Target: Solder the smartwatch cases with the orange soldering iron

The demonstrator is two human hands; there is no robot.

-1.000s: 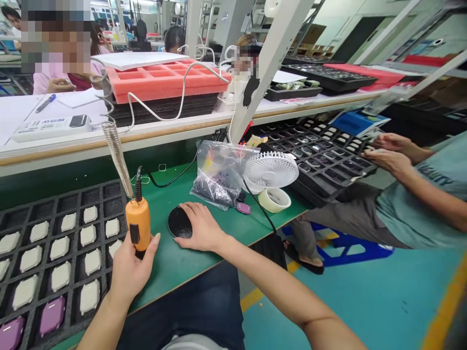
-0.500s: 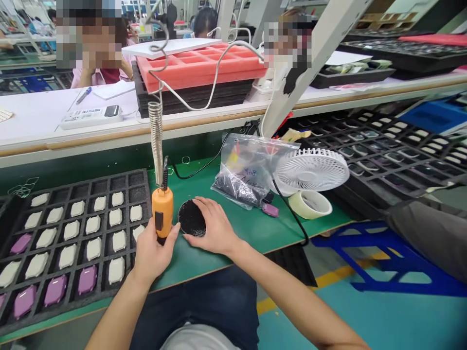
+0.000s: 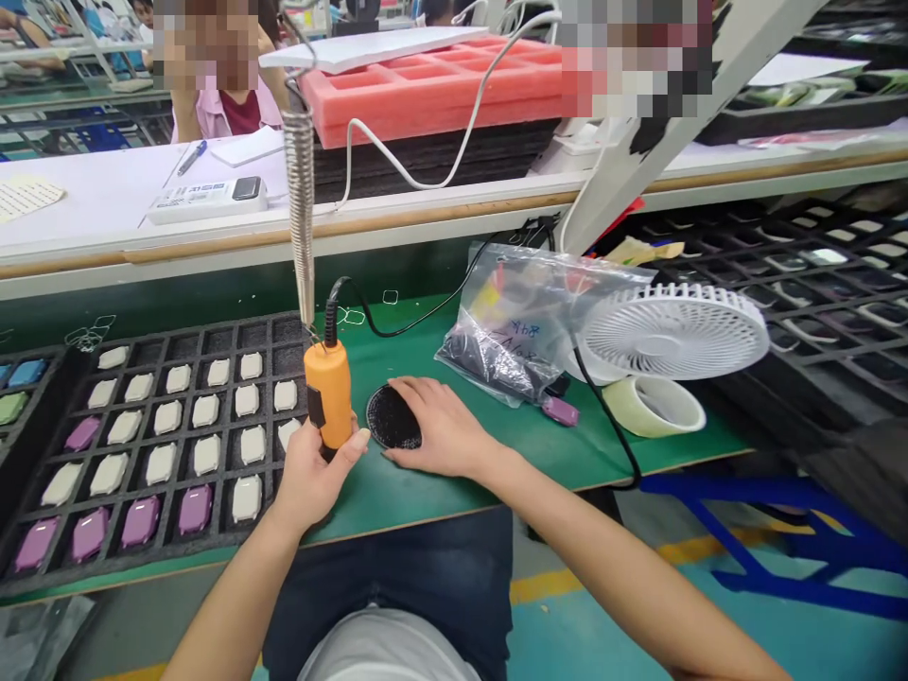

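Observation:
An orange electric screwdriver [image 3: 330,390] hangs upright from a coiled metal spring, with a black cable at its top. My left hand [image 3: 312,478] is closed around its lower end, thumb stretched along the front; the tip is hidden. Just to the right, my right hand [image 3: 446,430] grips the right side of a round black dish [image 3: 392,418] on the green bench. Tiny specks show on the dish; they are too small to name. Left of my hands, a black foam tray [image 3: 202,558] holds white cases [image 3: 247,498] and purple cases [image 3: 195,511] in separate compartments.
A clear plastic bag [image 3: 489,350], a loose purple case [image 3: 560,410], a tape roll [image 3: 656,407] and a white fan [image 3: 677,331] lie to the right. A black cable [image 3: 602,426] crosses the bench. Behind, a shelf [image 3: 213,246] carries a red foam tray [image 3: 426,95].
The camera view has shifted, so the bench items appear farther right. My left hand keeps hold of the screwdriver, and my right hand stays on the black dish.

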